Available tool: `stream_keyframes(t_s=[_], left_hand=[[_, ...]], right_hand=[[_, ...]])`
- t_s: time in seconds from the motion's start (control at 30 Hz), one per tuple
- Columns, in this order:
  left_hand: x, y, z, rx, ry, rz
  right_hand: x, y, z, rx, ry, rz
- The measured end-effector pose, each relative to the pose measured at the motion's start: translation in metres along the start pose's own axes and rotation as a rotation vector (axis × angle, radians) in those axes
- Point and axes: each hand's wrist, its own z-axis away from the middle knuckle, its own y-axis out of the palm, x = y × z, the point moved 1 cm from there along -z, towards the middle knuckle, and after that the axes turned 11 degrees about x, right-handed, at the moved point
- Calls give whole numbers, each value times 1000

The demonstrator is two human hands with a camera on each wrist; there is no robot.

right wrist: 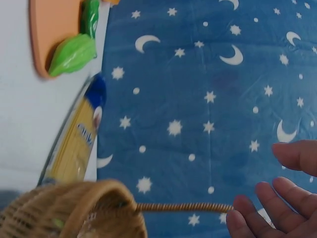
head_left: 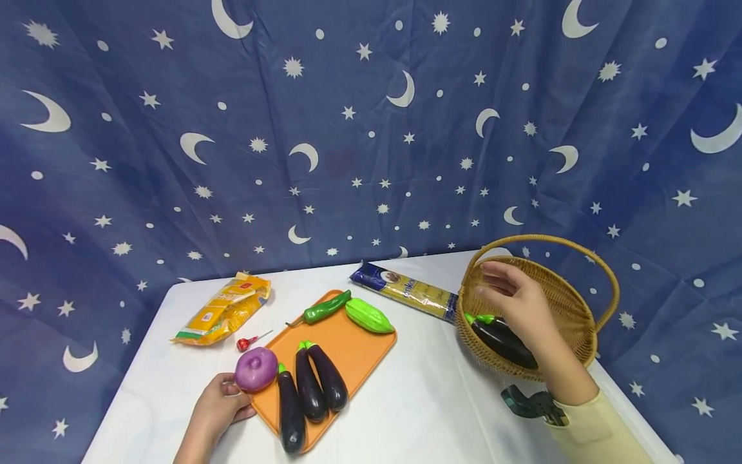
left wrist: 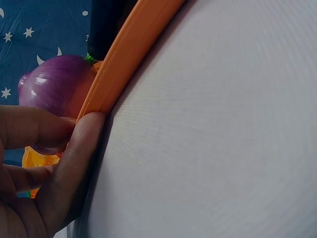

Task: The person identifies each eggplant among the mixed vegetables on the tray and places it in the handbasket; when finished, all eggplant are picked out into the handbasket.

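My left hand (head_left: 219,407) pinches the near-left edge of an orange tray (head_left: 348,348) between thumb and fingers; the left wrist view shows this grip. Beside those fingers a purple onion (head_left: 256,369) sits at the tray's left edge. Three dark eggplants (head_left: 310,386) lie on the tray's near part, with a green pepper (head_left: 326,308) and a light green ridged vegetable (head_left: 369,316) at its far edge. Over the wicker basket (head_left: 565,303) my right hand (head_left: 524,309) hovers, fingers loosely extended and holding nothing. Inside are dark eggplants (head_left: 504,341), partly hidden by the arm.
A blue and yellow pasta packet (head_left: 408,290) lies between tray and basket. At the left are an orange-yellow bag (head_left: 226,310) and a red lollipop (head_left: 245,343). The basket's handle (head_left: 545,238) arches upright. A star-patterned curtain (head_left: 348,161) hangs behind the white table (head_left: 423,393).
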Motion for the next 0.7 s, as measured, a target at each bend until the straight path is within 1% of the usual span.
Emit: stream_keyframes(t_s=[0.23,0.37,0.57,0.7], left_hand=[[0,1,0,-14,-20,1],[-1,3,1,-15,-19,-9],[0,3,1,-13,1,5],[-1,1,2,-20,0,-6]], right_hand=[[13,16,-11,48,4,-21],[20,28,-17,58,-2,-45],[32,46,-25,68,-33,-75],[40,59,-31,86,-56,-91]])
